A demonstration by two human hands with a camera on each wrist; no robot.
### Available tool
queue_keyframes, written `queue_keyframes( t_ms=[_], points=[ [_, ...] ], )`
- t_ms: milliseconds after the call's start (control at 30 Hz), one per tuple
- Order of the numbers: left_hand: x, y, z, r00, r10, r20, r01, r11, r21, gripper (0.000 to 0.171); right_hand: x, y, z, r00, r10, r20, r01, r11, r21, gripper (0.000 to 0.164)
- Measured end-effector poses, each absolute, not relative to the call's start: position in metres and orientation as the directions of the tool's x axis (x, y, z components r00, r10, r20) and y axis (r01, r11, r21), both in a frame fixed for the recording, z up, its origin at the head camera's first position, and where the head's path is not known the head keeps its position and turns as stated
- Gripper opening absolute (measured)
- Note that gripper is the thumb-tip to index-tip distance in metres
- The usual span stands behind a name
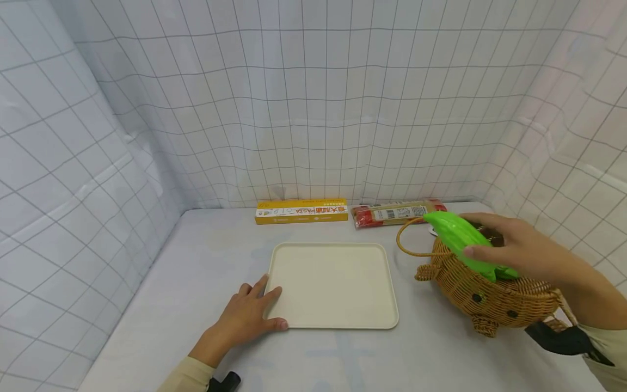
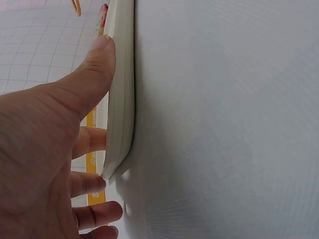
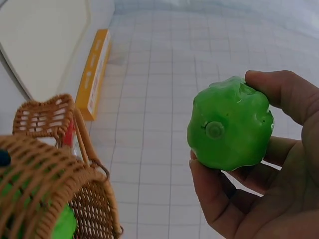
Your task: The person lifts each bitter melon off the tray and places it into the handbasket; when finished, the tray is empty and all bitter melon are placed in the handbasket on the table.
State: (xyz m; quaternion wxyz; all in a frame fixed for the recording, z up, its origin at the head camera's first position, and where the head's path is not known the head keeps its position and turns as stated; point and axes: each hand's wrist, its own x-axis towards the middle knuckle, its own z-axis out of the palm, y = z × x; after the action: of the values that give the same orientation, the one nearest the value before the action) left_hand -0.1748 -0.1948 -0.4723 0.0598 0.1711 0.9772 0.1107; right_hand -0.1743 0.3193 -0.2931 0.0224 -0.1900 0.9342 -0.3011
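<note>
My right hand [image 1: 514, 247] grips a bright green, ridged, tapering plastic vegetable, which looks like a toy bitter melon [image 1: 458, 239], above the wicker basket [image 1: 490, 299]. The right wrist view shows its blunt, lobed end [image 3: 229, 129] between thumb and fingers. More green [image 3: 65, 224] shows inside the basket, its kind hidden by the weave. With fingers spread, my left hand [image 1: 252, 316] rests at the near left corner of a cream tray [image 1: 333, 283]. In the left wrist view the thumb lies on the tray's rim [image 2: 121, 89], other fingers around the corner.
Along the back lie a yellow pasta box [image 1: 301, 212] and a red-and-clear packet of noodles [image 1: 397, 212]. The basket's thin handle [image 1: 406, 251] sticks out leftward, between tray and basket. Gridded white cloth [image 1: 323, 109] walls in the table's back and sides.
</note>
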Motion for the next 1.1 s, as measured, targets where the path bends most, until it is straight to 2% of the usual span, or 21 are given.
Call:
queue_keyframes(
  t_ms=[267, 567, 800, 1100],
  points=[
    [-0.175, -0.194, -0.469, -0.934, 0.351, -0.068, 0.327, 0.914, 0.240, 0.086, -0.183, 0.365, -0.276, -0.970, -0.230, 0.079, -0.240, 0.858, -0.454, 0.073],
    [-0.173, -0.195, -0.466, -0.932, 0.356, -0.071, 0.330, 0.912, 0.243, 0.088, -0.199, 0.408, -0.274, -0.990, -0.143, 0.010, -0.134, 0.894, -0.429, 0.083],
    [-0.173, -0.194, -0.469, -0.935, 0.344, -0.083, 0.313, 0.914, 0.257, 0.086, -0.213, 0.429, -0.289, -0.989, -0.144, -0.036, -0.110, 0.877, -0.468, 0.078],
    [-0.174, -0.196, -0.472, -0.932, 0.356, -0.063, 0.330, 0.908, 0.257, 0.086, -0.226, 0.444, -0.316, -0.972, -0.214, -0.096, -0.161, 0.906, -0.390, 0.068]
  ],
)
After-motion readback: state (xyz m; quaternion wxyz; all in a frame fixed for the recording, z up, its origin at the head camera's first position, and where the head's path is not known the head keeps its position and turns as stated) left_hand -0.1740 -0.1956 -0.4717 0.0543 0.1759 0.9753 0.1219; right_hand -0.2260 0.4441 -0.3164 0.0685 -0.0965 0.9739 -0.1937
